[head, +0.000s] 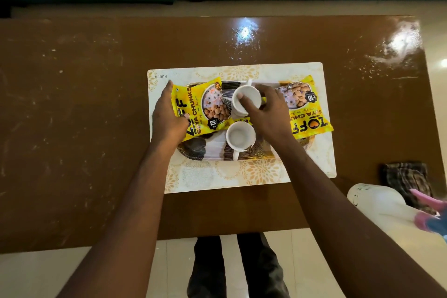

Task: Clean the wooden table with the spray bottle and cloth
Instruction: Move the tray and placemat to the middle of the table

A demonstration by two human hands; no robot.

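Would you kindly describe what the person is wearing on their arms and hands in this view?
Both arms are bare all the way to the frame edge, so no sleeves show. The left hand and right hand have no gloves on them, and no ring, watch or bracelet is visible on either wrist or hand.
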